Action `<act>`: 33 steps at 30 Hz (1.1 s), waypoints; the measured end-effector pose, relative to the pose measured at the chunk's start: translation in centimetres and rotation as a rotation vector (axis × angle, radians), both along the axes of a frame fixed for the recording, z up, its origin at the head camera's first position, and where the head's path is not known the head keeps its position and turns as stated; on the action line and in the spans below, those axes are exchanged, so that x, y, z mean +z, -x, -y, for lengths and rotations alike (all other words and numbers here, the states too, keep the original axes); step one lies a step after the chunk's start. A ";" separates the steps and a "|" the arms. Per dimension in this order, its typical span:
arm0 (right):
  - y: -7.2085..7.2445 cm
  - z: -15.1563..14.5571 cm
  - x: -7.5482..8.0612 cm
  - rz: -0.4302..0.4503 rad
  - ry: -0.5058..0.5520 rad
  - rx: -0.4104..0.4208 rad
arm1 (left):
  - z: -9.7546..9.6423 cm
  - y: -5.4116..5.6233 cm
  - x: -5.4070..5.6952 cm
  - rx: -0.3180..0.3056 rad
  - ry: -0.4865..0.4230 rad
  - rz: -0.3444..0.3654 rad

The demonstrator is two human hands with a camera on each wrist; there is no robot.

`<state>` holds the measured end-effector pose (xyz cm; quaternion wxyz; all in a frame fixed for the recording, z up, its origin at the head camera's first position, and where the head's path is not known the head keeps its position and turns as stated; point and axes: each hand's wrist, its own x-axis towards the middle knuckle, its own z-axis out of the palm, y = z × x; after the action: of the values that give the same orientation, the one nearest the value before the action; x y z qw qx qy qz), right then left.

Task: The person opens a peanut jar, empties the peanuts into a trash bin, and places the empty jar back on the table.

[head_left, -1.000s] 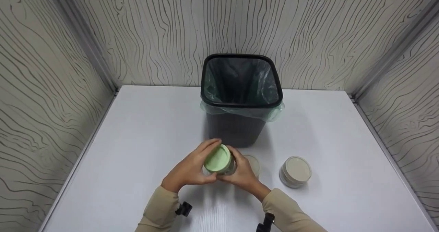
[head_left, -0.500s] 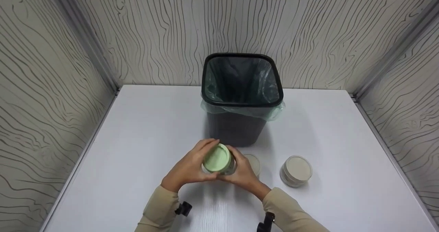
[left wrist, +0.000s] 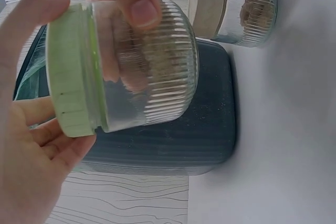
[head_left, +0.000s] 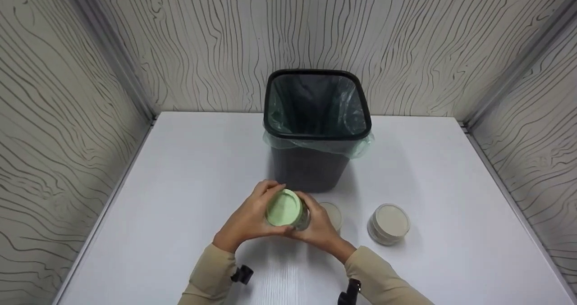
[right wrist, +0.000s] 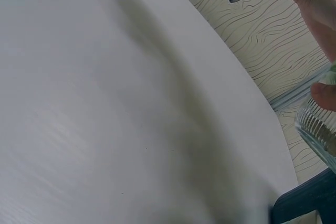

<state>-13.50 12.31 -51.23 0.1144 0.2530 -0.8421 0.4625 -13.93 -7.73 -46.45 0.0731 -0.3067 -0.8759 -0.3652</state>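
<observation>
A ribbed clear glass jar (left wrist: 165,80) with a light green lid (head_left: 283,209) is held tilted above the table, in front of the bin. My left hand (head_left: 250,215) grips the lid, its fingers and thumb curled round the rim. My right hand (head_left: 319,227) grips the glass body from the other side. Something brownish shows through the lower glass; I cannot tell what it is. Part of the lid's inner edge is visible in the left wrist view, with the lid seated at the jar's mouth.
A dark trash bin (head_left: 311,167) with a green liner stands behind the hands. One beige-lidded jar (head_left: 332,216) is partly hidden by the right hand, and another beige-lidded jar (head_left: 391,221) stands farther right. Patterned walls (head_left: 315,25) surround the white table (head_left: 189,174).
My left fingers have shifted slightly round the green lid, and its face has tipped a little leftward. My right hand stays nearly still on the glass.
</observation>
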 end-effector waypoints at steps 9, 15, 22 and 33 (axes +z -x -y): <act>0.0 0.0 -0.3 0.008 0.025 -0.024 | 0.1 0.0 0.1 0.024 -0.037 -0.009; 0.0 0.0 -0.2 0.007 0.026 -0.020 | 0.1 0.1 0.0 0.019 -0.039 -0.025; 0.1 -0.4 -0.3 0.005 0.019 -0.054 | 0.2 0.3 -0.1 0.013 -0.062 -0.007; 0.1 -0.4 -0.5 0.047 0.031 -0.058 | 1.3 0.5 -0.9 0.044 -0.111 0.009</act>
<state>-13.60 12.69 -51.73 0.1119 0.2159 -0.8442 0.4777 -14.46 -9.00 -47.35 0.0942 -0.2812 -0.8611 -0.4130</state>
